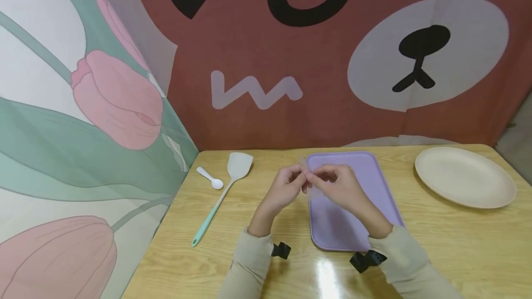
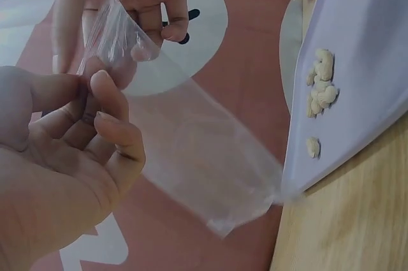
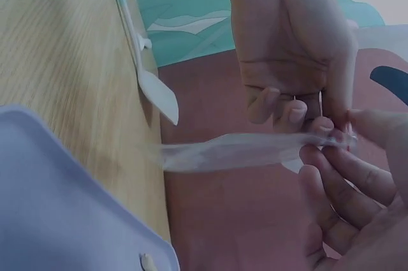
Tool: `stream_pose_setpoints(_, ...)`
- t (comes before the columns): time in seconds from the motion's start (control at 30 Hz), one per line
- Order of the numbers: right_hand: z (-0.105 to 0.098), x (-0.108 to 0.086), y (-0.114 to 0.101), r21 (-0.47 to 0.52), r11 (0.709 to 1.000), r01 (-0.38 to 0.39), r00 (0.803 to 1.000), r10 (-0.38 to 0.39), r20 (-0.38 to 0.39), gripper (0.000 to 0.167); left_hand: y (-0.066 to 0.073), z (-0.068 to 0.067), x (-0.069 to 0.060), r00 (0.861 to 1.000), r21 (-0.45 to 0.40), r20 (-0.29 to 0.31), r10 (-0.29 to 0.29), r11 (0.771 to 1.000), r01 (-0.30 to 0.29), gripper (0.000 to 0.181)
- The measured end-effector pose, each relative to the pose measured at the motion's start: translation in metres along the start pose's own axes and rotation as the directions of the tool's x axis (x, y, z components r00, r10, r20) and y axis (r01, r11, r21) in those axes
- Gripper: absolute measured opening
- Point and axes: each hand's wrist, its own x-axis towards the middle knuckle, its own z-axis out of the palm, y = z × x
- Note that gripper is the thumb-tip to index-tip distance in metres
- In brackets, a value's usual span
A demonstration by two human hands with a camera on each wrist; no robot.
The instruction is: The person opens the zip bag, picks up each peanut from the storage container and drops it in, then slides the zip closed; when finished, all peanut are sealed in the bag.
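A clear plastic bag (image 2: 197, 150) hangs between my two hands, above the left edge of the purple tray (image 1: 365, 174). My left hand (image 1: 282, 190) pinches the bag's upper edge between thumb and fingers. Right beside it, my right hand (image 1: 342, 188) pinches the same edge, with the fingertips of both hands close together. The bag looks flat and see-through, with its lower end dangling freely. On the tray, the left wrist view shows several small, knobbly beige pieces (image 2: 323, 80); in the head view my right hand and arm cover part of the tray.
Left on the wooden table (image 1: 166, 262) lie a small white spoon (image 1: 211, 178) and a spatula (image 1: 224, 193) with a white head and green handle. An oval beige plate (image 1: 465, 176) sits at the right. Printed cloth hangs behind the table and along its left side.
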Motion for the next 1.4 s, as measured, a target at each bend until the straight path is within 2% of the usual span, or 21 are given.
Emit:
stream_pose_setpoints(0.27,-0.002,-0.001,0.002,-0.013,1.000,0.017,1.000,-0.016,0.022,0.014,-0.002,-0.002,-0.002,0.999,0.037,-0.004,-0.038,0.999,0.039,0.027)
stream_pose_setpoints(0.47,0.003,0.001,0.006,-0.062,0.997,0.034,0.999,-0.033,0.020,0.017,-0.005,-0.006,-0.002,0.998,0.151,-0.031,-0.047,0.987,0.051,0.022)
stream_pose_setpoints(0.57,0.003,0.001,0.010,-0.128,0.991,0.035,0.999,-0.035,0.002,0.019,-0.005,-0.010,-0.003,0.998,0.217,-0.040,-0.056,0.974,0.063,0.020)
stream_pose_setpoints(0.73,-0.007,0.000,0.020,-0.274,0.961,-0.033,0.997,0.013,-0.075,0.019,-0.003,-0.019,-0.007,0.995,0.331,-0.056,-0.077,0.939,0.091,0.022)
stream_pose_setpoints(0.77,-0.009,-0.001,0.021,-0.277,0.960,-0.046,0.997,0.027,-0.073,0.018,-0.002,-0.020,-0.008,0.996,0.350,-0.052,-0.076,0.933,0.090,0.022)
stream_pose_setpoints(0.9,-0.012,-0.001,0.021,-0.285,0.958,-0.032,0.999,0.025,-0.029,0.015,-0.002,-0.022,-0.008,0.998,0.401,-0.027,-0.058,0.914,0.065,0.023)
stream_pose_setpoints(1.03,-0.010,0.001,0.018,-0.299,0.954,-0.004,1.000,-0.002,-0.020,0.013,-0.003,-0.020,-0.009,0.998,0.417,-0.064,0.012,0.909,0.016,0.012)
stream_pose_setpoints(1.07,-0.010,0.002,0.017,-0.304,0.953,0.003,1.000,-0.009,-0.019,0.013,-0.004,-0.019,-0.009,0.997,0.431,-0.074,0.036,0.902,-0.001,0.014)
stream_pose_setpoints(1.17,-0.009,0.004,0.013,-0.314,0.949,0.012,1.000,-0.015,-0.008,0.014,-0.007,-0.015,-0.009,0.994,0.521,-0.080,0.080,0.853,-0.026,0.064)
stream_pose_setpoints(1.23,-0.008,0.006,0.011,-0.311,0.950,0.018,1.000,-0.017,0.006,0.014,-0.009,-0.011,-0.008,0.995,0.597,-0.053,0.084,0.801,-0.036,0.096)
stream_pose_setpoints(1.27,-0.008,0.006,0.010,-0.310,0.951,0.022,1.000,-0.019,0.012,0.013,-0.010,-0.009,-0.007,0.996,0.630,-0.039,0.083,0.776,-0.040,0.105)
stream_pose_setpoints(1.33,-0.006,0.007,0.008,-0.313,0.949,0.030,0.999,-0.024,0.021,0.012,-0.013,-0.004,-0.005,0.995,0.678,-0.016,0.099,0.732,-0.062,0.112)
stream_pose_setpoints(1.4,-0.005,0.008,0.008,-0.331,0.943,0.035,0.999,-0.033,0.012,0.011,-0.015,-0.001,-0.005,0.990,0.692,-0.023,0.138,0.717,-0.083,0.106)
